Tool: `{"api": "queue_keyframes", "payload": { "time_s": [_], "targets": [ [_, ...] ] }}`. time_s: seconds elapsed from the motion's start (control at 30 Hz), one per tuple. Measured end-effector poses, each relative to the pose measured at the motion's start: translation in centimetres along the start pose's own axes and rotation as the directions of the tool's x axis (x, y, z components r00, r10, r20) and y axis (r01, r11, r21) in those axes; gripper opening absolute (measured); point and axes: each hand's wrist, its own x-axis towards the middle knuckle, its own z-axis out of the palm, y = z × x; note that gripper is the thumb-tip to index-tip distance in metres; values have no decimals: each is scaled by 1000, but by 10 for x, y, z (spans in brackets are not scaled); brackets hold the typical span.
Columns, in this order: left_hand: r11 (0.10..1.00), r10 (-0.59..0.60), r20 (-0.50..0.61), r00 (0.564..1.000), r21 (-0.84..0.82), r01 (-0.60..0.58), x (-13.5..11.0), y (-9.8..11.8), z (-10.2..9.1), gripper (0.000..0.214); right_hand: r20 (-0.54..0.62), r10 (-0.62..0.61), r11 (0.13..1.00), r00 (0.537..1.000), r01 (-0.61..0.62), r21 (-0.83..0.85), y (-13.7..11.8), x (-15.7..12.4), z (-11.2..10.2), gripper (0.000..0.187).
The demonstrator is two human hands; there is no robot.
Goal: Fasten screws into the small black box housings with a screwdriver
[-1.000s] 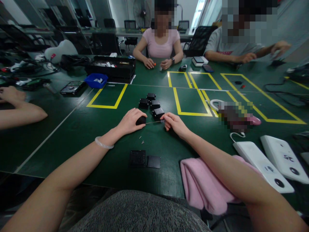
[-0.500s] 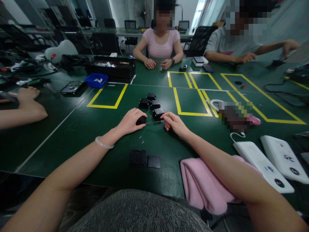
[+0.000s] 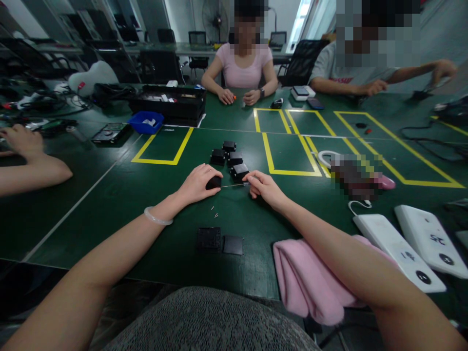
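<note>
My left hand is wrapped round a small black box, which it holds on the green table. Pinched in the fingers of my right hand is a thin screwdriver; its shaft points left and its tip meets the box's right side. Several similar black boxes stand clustered just beyond my hands. Nearer to me lie a few small screws, an opened black case half and a flat black cover.
A folded pink cloth lies under my right forearm, with white power banks beside it. At the back left are a blue tray and a black box of parts. Other people sit across and to the left.
My hands, the black box and the screwdriver look almost unmoved. At the far left, another person's hand has lifted and shifted left.
</note>
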Motion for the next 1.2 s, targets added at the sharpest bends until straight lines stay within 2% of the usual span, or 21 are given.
{"api": "queue_keyframes", "payload": {
  "time_s": [0.2, 0.43, 0.63, 0.8, 1.03, 1.2],
  "targets": [
    [1000, 1, -2, 1000, -5, -1, -1, 0, 0, 29, -34, -43, 997, 999, 40, -69, 0, 0, -1, 29],
    [1000, -4, 5, 1000, -8, 4, 0, 1, -1, 29, -10, 4, 1000, 1000, -4, 23, -1, 0, 1, 31],
    [1000, -17, 12, 1000, -10, 17, 0, 1, 0, 30, -42, -27, 996, 999, 24, -81, -2, -1, -1, 25],
    [1000, -21, 16, 1000, -9, 21, 0, 2, -2, 30, -18, 5, 1000, 1000, -5, 1, -1, 0, 0, 31],
    [1000, -30, 16, 999, -7, 30, 0, 3, -2, 29, -39, -32, 997, 999, 29, -75, 1, 0, -3, 29],
    [1000, -26, 13, 1000, -8, 26, 0, 3, -2, 30, -22, -4, 1000, 1000, 3, -12, -1, 0, -1, 32]
  ]
}}
